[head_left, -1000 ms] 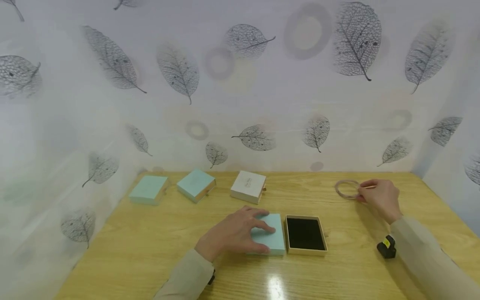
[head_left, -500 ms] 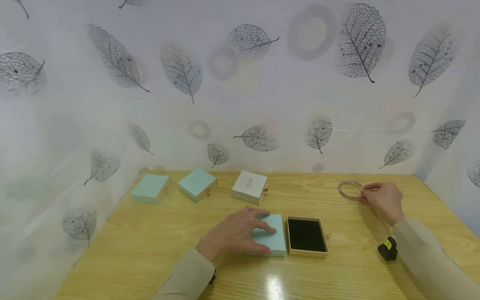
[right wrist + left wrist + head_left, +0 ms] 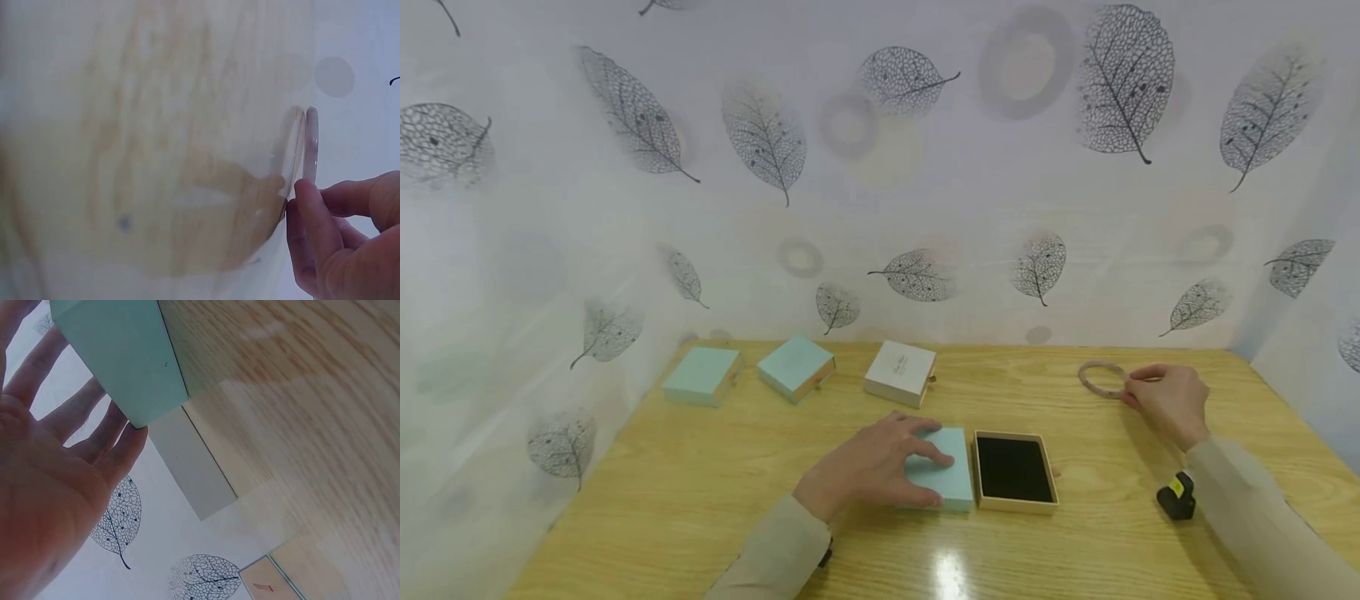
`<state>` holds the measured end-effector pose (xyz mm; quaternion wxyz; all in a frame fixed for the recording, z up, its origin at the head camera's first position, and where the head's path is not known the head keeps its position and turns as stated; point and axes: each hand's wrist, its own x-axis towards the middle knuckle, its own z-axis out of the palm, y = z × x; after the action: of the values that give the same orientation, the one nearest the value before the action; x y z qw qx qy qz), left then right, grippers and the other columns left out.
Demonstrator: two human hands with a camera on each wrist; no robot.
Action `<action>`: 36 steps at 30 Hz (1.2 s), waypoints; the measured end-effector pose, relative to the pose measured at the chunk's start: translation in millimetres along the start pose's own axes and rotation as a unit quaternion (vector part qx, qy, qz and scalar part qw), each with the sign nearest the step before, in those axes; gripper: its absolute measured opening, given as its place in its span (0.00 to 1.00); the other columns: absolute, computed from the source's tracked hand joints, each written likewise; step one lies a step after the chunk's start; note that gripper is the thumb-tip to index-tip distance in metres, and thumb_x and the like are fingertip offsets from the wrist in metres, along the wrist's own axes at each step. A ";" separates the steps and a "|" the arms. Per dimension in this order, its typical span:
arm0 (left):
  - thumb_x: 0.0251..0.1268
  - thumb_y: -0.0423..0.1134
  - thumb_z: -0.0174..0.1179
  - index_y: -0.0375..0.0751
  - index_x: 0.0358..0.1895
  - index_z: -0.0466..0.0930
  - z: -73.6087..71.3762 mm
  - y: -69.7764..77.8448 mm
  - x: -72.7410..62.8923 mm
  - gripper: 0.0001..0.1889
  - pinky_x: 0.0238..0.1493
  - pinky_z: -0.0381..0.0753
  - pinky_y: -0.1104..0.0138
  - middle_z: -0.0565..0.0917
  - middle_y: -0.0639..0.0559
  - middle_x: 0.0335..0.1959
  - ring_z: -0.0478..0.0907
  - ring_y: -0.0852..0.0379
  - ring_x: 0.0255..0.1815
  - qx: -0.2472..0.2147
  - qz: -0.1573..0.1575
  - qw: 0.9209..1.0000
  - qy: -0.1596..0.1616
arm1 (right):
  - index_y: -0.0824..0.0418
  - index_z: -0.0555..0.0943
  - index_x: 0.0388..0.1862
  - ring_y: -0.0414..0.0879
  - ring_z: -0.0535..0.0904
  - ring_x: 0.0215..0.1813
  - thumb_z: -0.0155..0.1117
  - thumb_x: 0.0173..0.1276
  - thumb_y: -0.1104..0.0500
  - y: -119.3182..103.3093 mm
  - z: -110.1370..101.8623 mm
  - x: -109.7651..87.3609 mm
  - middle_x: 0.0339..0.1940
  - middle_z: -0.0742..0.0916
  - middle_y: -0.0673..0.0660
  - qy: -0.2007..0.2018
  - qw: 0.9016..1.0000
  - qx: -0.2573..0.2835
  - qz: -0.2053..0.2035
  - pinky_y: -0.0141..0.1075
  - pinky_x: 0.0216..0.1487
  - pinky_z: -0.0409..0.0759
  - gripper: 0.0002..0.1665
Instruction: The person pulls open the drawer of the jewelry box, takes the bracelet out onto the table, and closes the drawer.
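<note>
At lower centre, the left hand (image 3: pixel 880 462), fingers spread wide, rests on a pale blue box (image 3: pixel 953 483); just right of it sits a black-lined tray (image 3: pixel 1017 506). Farther, at right, the right hand (image 3: pixel 1172 403) pinches a pale ring (image 3: pixel 1082 382).

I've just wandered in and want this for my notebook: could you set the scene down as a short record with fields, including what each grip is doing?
Left grip: spread over the near turquoise box, touching it
Right grip: pinching a thin ring
Open tray: beside the near box, on its right; black inside
Back row, left to right: first turquoise box, second turquoise box, white box
Surface: wood-grain table
Backdrop: pale, printed with leaves
Unclear: whether the ring touches the table
</note>
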<state>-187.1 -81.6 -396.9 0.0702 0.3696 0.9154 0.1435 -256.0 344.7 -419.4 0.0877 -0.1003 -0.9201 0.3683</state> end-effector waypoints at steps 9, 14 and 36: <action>0.60 0.63 0.69 0.65 0.59 0.85 -1.1 1.2 0.3 0.24 0.73 0.74 0.56 0.73 0.55 0.75 0.71 0.50 0.74 -0.005 -0.004 1.000 0.000 | 0.76 0.83 0.53 0.29 0.79 0.25 0.60 0.73 0.56 -0.9 -0.7 -5.5 0.27 0.91 0.50 0.006 1.000 0.012 0.002 0.38 0.53 0.73 0.23; 0.60 0.63 0.69 0.65 0.59 0.85 -1.3 1.6 1.0 0.24 0.73 0.73 0.56 0.73 0.55 0.75 0.70 0.49 0.74 -0.012 -0.008 1.000 -0.001 | 0.79 0.79 0.57 0.33 0.86 0.26 0.58 0.75 0.58 -14.4 -0.2 -20.1 0.38 0.91 0.67 -0.032 0.998 0.040 -0.019 0.26 0.33 0.84 0.24; 0.59 0.62 0.71 0.66 0.58 0.85 -0.7 -0.6 0.8 0.23 0.72 0.74 0.55 0.73 0.56 0.75 0.71 0.50 0.74 -0.023 -0.004 1.000 0.002 | 0.81 0.73 0.63 0.48 0.89 0.41 0.56 0.78 0.63 -59.7 29.0 -96.9 0.41 0.91 0.59 -0.345 0.926 0.156 -0.003 0.42 0.39 0.90 0.24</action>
<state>-188.2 -81.7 -396.5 0.0775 0.3636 0.9136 0.1648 -176.5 259.1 -407.1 -0.2199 0.0505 -0.8248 0.5184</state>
